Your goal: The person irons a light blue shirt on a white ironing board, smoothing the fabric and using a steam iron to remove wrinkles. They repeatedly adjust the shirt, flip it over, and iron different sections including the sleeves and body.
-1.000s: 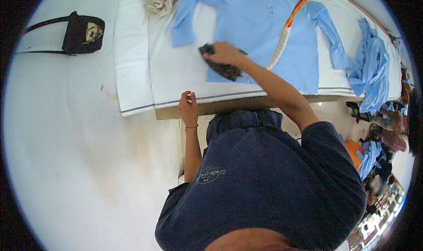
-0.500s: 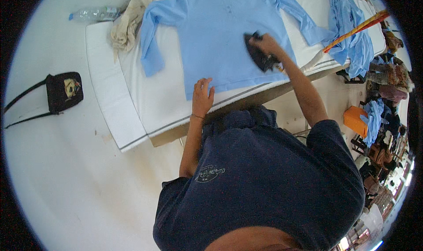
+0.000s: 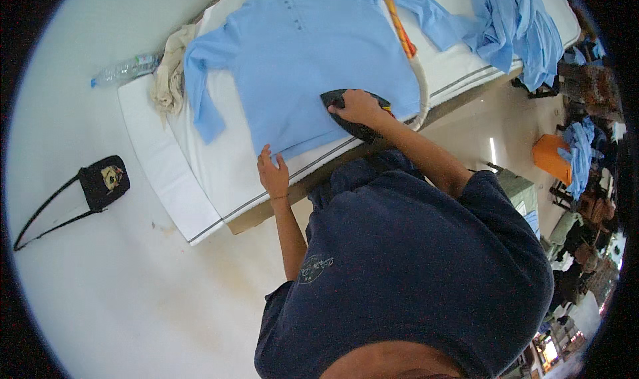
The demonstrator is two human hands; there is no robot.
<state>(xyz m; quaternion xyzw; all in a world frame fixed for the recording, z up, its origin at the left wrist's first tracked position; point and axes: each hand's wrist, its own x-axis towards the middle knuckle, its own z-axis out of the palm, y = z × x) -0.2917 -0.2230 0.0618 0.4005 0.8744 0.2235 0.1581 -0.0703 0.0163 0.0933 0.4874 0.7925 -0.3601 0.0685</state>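
Observation:
A light-blue long-sleeved shirt (image 3: 319,52) lies spread on a white padded ironing table (image 3: 200,172), its button placket toward the far side. My right hand (image 3: 361,108) is closed round the handle of a black iron (image 3: 353,127), which sits on the shirt's lower right part beside the hem. At the shirt's lower left corner is my left hand (image 3: 273,176), fingers stretched out and thumb apart, fingertips by the hem. A cord in a white and red-yellow sleeve (image 3: 398,26) runs from near the iron up across the shirt's right side.
More blue garments (image 3: 516,32) are heaped at the table's right end. A beige cloth (image 3: 172,72) lies at its left end, near a clear plastic bottle (image 3: 126,70). Farther left is a black bag (image 3: 103,184) with a strap. An orange box (image 3: 551,158) stands to the right.
The iron and my right hand have moved left and nearer to me, down to the hem. My left hand has shifted left and slightly nearer. The cord has swung across the shirt.

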